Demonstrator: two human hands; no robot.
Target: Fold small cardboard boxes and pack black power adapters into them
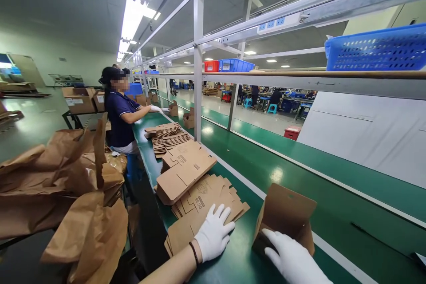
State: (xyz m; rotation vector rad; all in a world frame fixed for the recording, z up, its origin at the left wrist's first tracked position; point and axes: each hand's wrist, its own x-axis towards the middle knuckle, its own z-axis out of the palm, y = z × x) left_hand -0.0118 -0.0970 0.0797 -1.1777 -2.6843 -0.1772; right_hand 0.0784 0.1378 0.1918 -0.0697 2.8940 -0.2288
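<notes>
My left hand (214, 233), in a white glove, lies with spread fingers on a fanned stack of flat printed cardboard box blanks (186, 230). To its right stands a folded cardboard box (289, 208), open at the top with its lid flap raised. My white-gloved right hand (293, 255) is closed on the near side of this box; part of its grip is hidden by the box wall. Behind the fanned stack, a thicker bundle of blanks (186, 166) lies at a slant, marked "DC 56".
More stacked blanks (166, 135) lie farther along the green bench (244, 248). A conveyor belt (276, 164) runs on the right. A co-worker (120, 111) stands at the far left near folded boxes (189, 119). Brown wrapping paper (89, 230) fills the left; a blue basket (376, 49) sits overhead.
</notes>
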